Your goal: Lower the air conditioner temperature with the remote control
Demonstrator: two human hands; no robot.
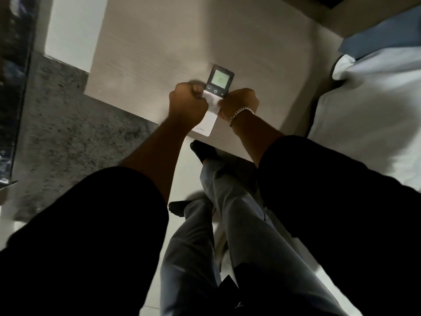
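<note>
Head view: both hands (188, 103) (238, 102) flank remote (215, 94) (table (159, 53) beneath).

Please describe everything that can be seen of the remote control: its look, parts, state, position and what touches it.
The remote control is a slim rectangle with a dark upper part and a white lower body. The upper part holds a lit greenish display, its figures too blurred to read, and below it a minus, a power and a plus symbol. It lies over the near edge of the pale wooden table, display end away from the person. The left hand and right hand touch its two sides.
</note>
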